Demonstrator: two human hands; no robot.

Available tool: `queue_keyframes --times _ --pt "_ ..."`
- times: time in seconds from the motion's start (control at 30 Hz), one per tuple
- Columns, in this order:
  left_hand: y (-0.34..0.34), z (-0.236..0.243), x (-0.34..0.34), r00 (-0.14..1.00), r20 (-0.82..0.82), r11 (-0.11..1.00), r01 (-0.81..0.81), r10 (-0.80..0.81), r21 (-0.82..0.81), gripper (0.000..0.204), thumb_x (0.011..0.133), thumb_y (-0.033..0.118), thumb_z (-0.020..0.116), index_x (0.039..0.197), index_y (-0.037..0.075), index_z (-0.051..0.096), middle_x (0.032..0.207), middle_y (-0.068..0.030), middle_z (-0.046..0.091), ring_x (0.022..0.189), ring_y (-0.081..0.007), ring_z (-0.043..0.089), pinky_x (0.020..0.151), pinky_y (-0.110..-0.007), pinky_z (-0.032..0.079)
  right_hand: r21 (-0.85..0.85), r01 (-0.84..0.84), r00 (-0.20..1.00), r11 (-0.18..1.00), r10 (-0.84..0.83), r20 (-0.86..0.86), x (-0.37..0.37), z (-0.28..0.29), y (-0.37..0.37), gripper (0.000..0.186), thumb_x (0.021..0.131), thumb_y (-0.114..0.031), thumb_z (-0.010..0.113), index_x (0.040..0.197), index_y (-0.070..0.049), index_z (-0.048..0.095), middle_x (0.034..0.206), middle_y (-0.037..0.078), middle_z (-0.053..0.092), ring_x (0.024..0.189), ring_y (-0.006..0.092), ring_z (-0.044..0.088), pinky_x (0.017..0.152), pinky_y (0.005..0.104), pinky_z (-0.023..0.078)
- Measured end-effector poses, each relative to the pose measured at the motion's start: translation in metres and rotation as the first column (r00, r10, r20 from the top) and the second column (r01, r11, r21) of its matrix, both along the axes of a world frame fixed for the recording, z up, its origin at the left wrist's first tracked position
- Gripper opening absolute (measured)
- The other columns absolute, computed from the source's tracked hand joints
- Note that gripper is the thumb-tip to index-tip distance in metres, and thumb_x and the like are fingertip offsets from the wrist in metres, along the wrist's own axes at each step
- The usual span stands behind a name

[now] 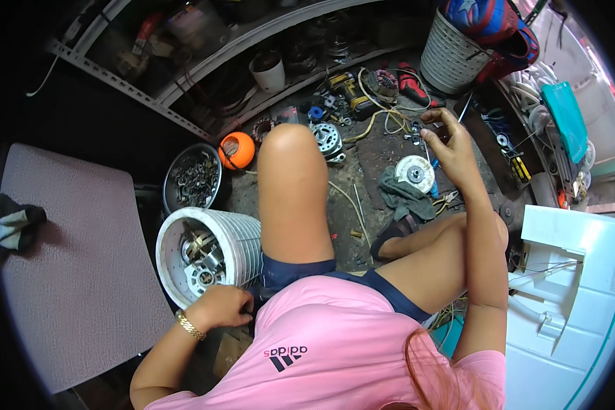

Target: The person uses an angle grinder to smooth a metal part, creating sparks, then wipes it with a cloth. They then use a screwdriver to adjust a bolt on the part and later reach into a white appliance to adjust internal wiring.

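Note:
My right hand (451,143) reaches over small metal parts (413,133), thumb and index finger apart and curved beside them; whether it touches them is unclear. Just below lie a white round part with a metal hub (415,174) and a grey-green cloth (400,195). My left hand (222,306), a gold watch on its wrist, is curled beside a white plastic bucket (246,242) holding metal parts (208,273), against my dark shorts; what its fingers hold, if anything, is hidden. A silver slotted housing (326,142) sits beyond my raised knee.
A bowl of small hardware (188,178), an orange container (237,149), yellow power tool (348,89), red tool (411,85) and cables cover the floor. Shelving (266,27) and a slatted basket (447,61) stand behind, a textured board (75,266) left, white panel (567,307) right.

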State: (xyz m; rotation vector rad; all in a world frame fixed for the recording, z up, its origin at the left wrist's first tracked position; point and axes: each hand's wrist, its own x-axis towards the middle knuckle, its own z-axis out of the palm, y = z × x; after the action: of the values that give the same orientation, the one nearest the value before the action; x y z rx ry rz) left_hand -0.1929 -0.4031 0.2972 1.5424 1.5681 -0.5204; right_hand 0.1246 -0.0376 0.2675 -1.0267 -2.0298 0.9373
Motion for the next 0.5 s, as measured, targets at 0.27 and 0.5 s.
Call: queue_keyframes --times 0.27,0.5 --pt "-0.043 -0.032 0.000 0.986 -0.161 0.999 -0.035 0.041 0.041 0.029 0.075 0.033 0.073 0.092 0.009 0.069 0.081 -0.0149 0.069 0.078 -0.0347 0.068 0.066 -0.046 0.053 -0.049 -0.141 0.990 0.989 0.140 -0.035 0.006 -0.023 0.004 0.029 0.092 -0.009 0.064 0.118 0.001 0.060 0.107 0.008 0.065 0.092 0.0116 0.059 0.081 0.0260 0.049" --pt "-0.052 -0.036 0.017 0.988 -0.018 0.971 -0.145 0.151 0.188 0.025 0.075 0.026 0.071 0.091 0.007 0.064 0.079 -0.0124 0.067 0.079 -0.0328 0.067 0.069 -0.043 0.053 -0.096 -0.204 0.979 0.974 0.204 -0.008 0.008 -0.035 0.000 0.031 0.093 -0.008 0.063 0.123 0.002 0.058 0.110 0.009 0.062 0.097 0.0122 0.059 0.084 0.0271 0.051"
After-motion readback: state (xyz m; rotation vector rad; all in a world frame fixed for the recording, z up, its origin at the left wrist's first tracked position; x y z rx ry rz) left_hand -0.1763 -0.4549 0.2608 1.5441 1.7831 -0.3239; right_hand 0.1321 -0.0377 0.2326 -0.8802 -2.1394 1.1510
